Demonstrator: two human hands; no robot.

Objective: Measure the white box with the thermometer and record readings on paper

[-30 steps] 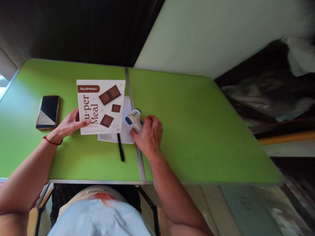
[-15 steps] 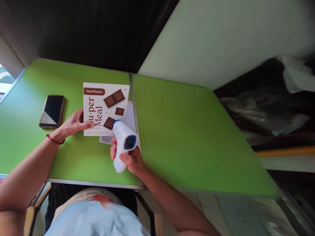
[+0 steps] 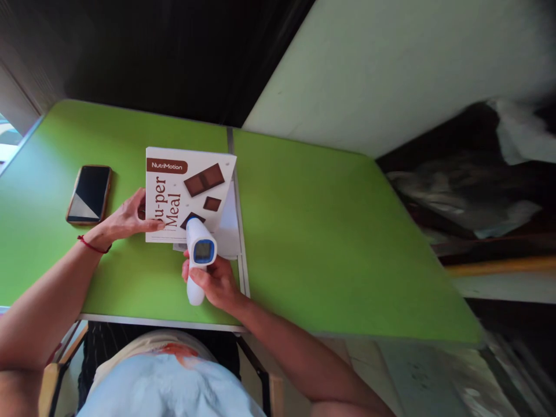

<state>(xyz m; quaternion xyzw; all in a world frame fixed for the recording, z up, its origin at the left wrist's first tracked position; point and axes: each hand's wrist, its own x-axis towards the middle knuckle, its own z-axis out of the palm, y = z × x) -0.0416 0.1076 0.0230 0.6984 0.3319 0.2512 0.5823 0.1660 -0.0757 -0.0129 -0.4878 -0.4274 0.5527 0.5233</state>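
My left hand (image 3: 128, 217) grips the lower left side of a white NutriMotion box (image 3: 169, 191) with brown chocolate pictures, its thumb on the front face and the other fingers behind. A white and blue infrared thermometer (image 3: 197, 278) is in my right hand (image 3: 219, 281), held by its handle, the small screen facing me. The thermometer's front end overlaps the box's lower edge in this view; whether they touch I cannot tell. Under and behind the box lie white papers (image 3: 228, 231), partly hidden.
A smartphone (image 3: 90, 194) in a brown case lies left of my left hand on the green table (image 3: 339, 231). A metal seam (image 3: 240, 237) divides the tabletop. Beyond stand a dark panel (image 3: 152, 58) and a pale wall (image 3: 369, 75). Shelves with plastic bags (image 3: 469, 197) are at the right.
My right hand has shifted left with the thermometer, which now stands more upright. The box has turned slightly in my left hand, its right side swinging out.
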